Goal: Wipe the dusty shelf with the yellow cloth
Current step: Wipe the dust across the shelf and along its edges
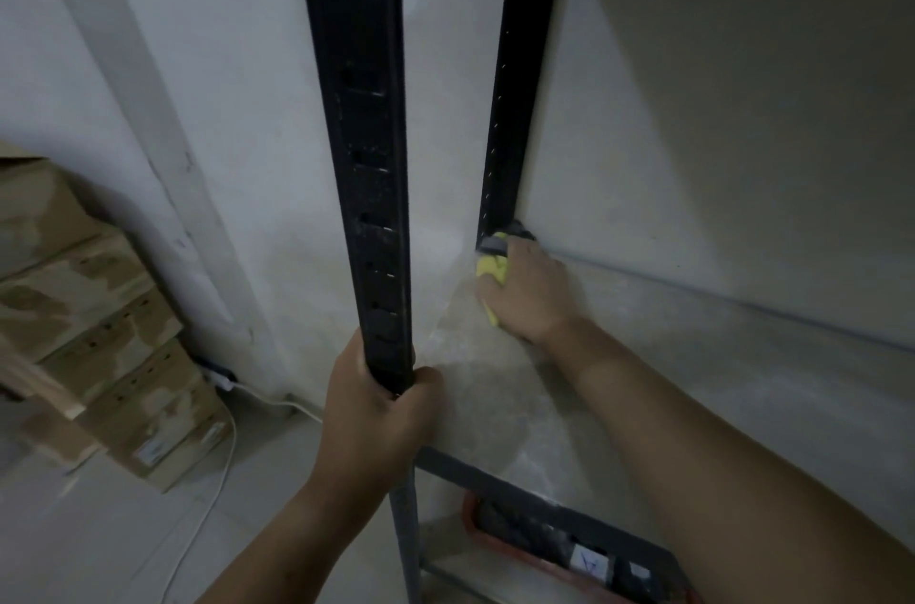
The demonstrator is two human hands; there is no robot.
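Note:
The dusty grey shelf board (693, 356) stretches across the right half of the view, with pale dust streaks near its left edge. My right hand (530, 291) lies on top of the yellow cloth (492, 269) at the board's far left corner, beside the rear black upright (520, 83). Only small patches of the cloth show under the fingers. My left hand (381, 410) grips the front black slotted upright (366, 158) at the level of the shelf's front corner.
Stacked cardboard boxes (99, 331) stand on the floor at the left, with a white cable (218, 470) trailing past them. White walls close in behind the rack. Below the shelf's dark front rail (520, 494) a red-rimmed tray (544, 539) holds dark items.

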